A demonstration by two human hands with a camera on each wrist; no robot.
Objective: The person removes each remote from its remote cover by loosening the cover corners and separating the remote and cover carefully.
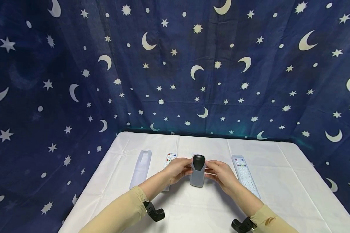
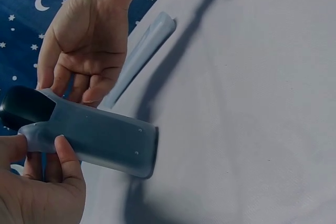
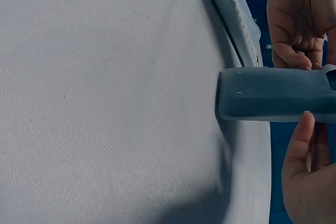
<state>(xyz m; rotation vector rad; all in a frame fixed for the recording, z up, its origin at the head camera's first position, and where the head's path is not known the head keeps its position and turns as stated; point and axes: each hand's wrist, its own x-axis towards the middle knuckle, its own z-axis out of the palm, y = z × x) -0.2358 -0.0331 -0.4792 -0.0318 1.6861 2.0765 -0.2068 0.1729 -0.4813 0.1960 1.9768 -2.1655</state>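
A black remote (image 1: 199,160) sits most of the way inside a translucent grey silicone cover (image 1: 197,177), with its dark top end sticking out. Both hands hold it upright just above the white table, near the middle. My left hand (image 1: 183,169) grips the cover's upper left side, thumb on its face (image 2: 65,153). My right hand (image 1: 215,171) grips the upper right side, fingers curled behind the cover (image 2: 86,85). In the right wrist view the cover (image 3: 273,94) lies between the right thumb (image 3: 299,145) and the left hand's fingers (image 3: 291,51).
An empty translucent cover (image 1: 141,168) lies at the left of the table (image 1: 204,207). A white remote (image 1: 170,157) shows partly behind my left hand. A covered white remote (image 1: 245,174) lies to the right. A star-and-moon curtain (image 1: 175,64) hangs behind and at the sides.
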